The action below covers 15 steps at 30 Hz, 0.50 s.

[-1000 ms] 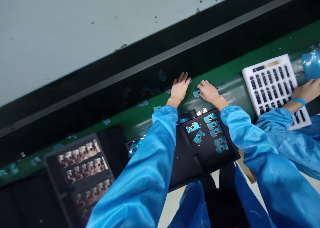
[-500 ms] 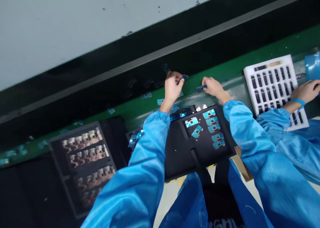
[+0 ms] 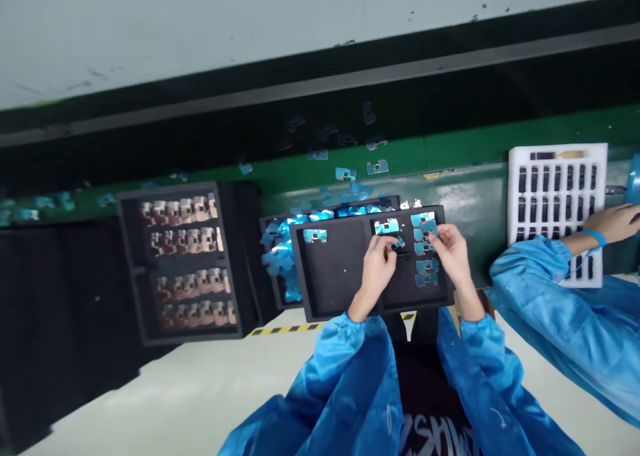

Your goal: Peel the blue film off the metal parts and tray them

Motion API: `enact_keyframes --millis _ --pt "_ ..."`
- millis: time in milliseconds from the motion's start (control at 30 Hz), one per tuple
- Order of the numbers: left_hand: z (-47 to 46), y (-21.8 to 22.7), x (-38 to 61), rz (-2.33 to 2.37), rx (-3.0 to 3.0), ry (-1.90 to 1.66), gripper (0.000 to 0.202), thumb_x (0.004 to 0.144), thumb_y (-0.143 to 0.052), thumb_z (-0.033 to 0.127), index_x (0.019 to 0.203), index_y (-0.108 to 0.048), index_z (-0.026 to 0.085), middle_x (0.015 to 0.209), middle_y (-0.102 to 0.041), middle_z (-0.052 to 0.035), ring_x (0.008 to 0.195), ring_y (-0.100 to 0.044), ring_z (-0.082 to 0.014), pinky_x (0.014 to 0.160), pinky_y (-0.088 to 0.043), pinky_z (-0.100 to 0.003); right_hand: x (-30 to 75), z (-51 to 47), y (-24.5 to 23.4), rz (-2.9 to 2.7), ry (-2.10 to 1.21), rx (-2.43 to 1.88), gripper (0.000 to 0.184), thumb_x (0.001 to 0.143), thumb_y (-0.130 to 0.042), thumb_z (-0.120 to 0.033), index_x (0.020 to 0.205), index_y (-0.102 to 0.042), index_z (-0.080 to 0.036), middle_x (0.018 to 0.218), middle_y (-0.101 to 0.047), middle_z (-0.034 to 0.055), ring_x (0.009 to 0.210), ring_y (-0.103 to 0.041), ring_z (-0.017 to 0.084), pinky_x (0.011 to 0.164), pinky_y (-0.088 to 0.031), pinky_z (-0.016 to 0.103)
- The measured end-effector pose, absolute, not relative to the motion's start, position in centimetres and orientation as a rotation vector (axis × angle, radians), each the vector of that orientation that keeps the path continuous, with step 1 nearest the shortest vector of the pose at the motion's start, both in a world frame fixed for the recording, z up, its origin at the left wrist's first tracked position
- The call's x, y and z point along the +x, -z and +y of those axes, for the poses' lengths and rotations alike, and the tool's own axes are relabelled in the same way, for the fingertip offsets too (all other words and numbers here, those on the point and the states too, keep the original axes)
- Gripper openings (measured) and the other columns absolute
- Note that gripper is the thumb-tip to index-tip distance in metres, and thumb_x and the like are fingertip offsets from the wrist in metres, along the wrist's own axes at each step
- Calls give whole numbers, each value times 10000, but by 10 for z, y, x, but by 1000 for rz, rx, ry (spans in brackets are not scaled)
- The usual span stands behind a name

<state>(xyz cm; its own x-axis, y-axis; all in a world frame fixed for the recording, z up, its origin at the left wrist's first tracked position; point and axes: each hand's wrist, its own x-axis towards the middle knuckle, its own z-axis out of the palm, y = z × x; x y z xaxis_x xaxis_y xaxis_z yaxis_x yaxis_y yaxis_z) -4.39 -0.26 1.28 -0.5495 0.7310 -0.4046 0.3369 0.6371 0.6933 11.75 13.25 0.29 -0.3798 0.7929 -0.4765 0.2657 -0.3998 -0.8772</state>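
Note:
A shallow black tray with a divider lies in front of me. My right hand pinches a small flat blue plate with a cut-out outline over the tray's right column, where similar blue plates lie in a row. My left hand is closed just left of that column, its fingertips on another small blue plate that they partly cover. Above that hand, one shiny blue plate lies in the tray. A further plate sits in the upper left corner.
Behind the tray, another black tray holds crumpled-looking blue pieces. Loose blue plates are scattered on the green bench. Left stands a black tray with rows of coppery parts. Right, a co-worker's arm reaches over a white foam tray.
Both hands have drawn back from the green bench to the black tray, bringing small blue plates. The view has turned and shifted, showing more of the tray's left side.

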Motion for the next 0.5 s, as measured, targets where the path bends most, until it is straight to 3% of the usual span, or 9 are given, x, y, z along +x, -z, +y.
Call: enact_keyframes --millis 100,167,267,400,500 --pt "1 -12 -39 2381 1086 -645 339 1007 -501 73 1215 -731 210 1215 -685 -127 1116 -690 -282 982 -588 -413 117 107 0 -1548 -1838 -1471 255 936 -736 -474 1026 -617 -266 1012 -756 50 1005 -768 255 843 -650 378" --pt "5 -10 -47 2434 1222 -521 368 1043 -475 73 1281 -719 213 1301 -698 -145 1208 -669 -313 1060 -567 -451 115 102 2 -1719 -1795 -1444 190 960 -685 -427 1039 -621 -267 1020 -759 54 986 -772 255 821 -652 379" --pt "10 -4 -67 2419 1348 -271 363 1052 -513 100 1345 -703 201 1322 -712 -160 1188 -668 -347 1039 -562 -484 113 105 2 -2057 -1759 -1217 82 984 -593 -300 1055 -622 -269 1151 -773 76 977 -774 243 854 -661 395" --pt "14 2 -92 2265 1517 -50 345 1029 -626 169 1368 -687 176 1283 -711 -174 1201 -652 -379 976 -566 -491 104 118 1 -2473 -1745 -827 186 958 -541 -143 1069 -618 -270 1517 -682 75 1002 -777 218 893 -654 386" --pt "16 1 -97 2198 1574 -16 333 1017 -642 193 1344 -685 154 1261 -694 -186 1216 -640 -378 990 -565 -493 97 124 1 -2682 -1635 -741 232 941 -552 -105 1085 -629 -269 1565 -658 75 932 -776 218 803 -646 368"
